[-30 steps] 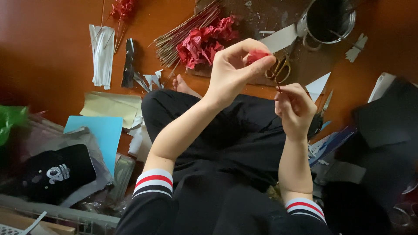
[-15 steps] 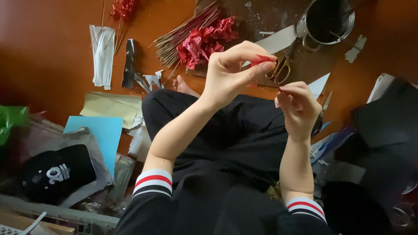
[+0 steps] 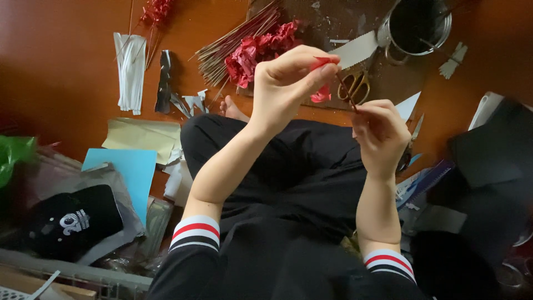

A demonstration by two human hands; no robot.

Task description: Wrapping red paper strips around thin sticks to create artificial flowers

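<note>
My left hand [image 3: 288, 83] pinches red paper [image 3: 322, 91] above the scissors [image 3: 355, 86]; my right hand [image 3: 380, 133] pinches a thin stick [image 3: 345, 89]. Left of the scissors lie red scraps [image 3: 261, 50] and more sticks [image 3: 233, 41].

Glossy reddish-brown wooden floor [image 3: 66, 72]

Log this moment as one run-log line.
left hand: pinches red paper piece | right hand: holds thin stick | behind: scissors, red paper pile

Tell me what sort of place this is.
Probably a home craft spot on a wooden floor: the person sits cross-legged among a bundle of thin sticks, crumpled red paper pieces, scissors and a metal pot.
</note>
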